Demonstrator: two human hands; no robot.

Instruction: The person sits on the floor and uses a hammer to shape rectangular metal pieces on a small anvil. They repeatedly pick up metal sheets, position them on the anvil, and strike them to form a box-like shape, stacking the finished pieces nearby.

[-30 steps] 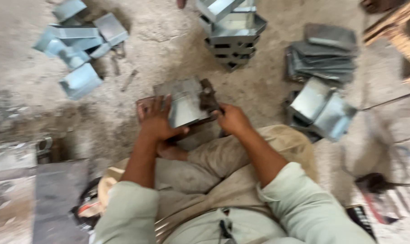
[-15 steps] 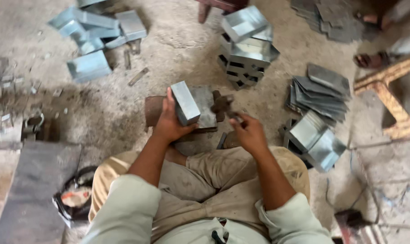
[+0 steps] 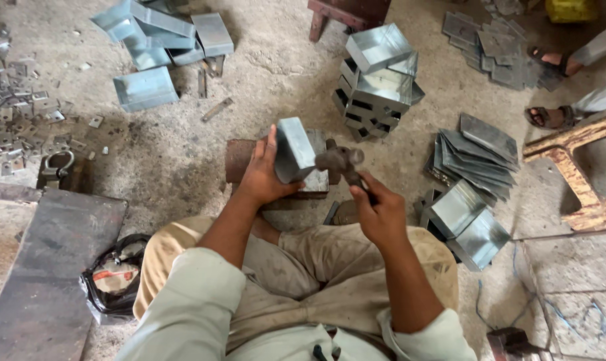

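Here the folded sheet-metal box point(image 3: 293, 148), grey and shiny, rests on a rusty iron block point(image 3: 244, 160) on the floor, gripped by the left hand point(image 3: 261, 175). The right hand point(image 3: 379, 212) is clenched on a hammer point(image 3: 340, 160); strikes would best land squarely along the seam, clear of the holding fingers.

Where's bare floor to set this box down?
Bare floor lies between the scattered boxes and the stacked boxes. Crowded: flat sheets to the right, small scraps far left.
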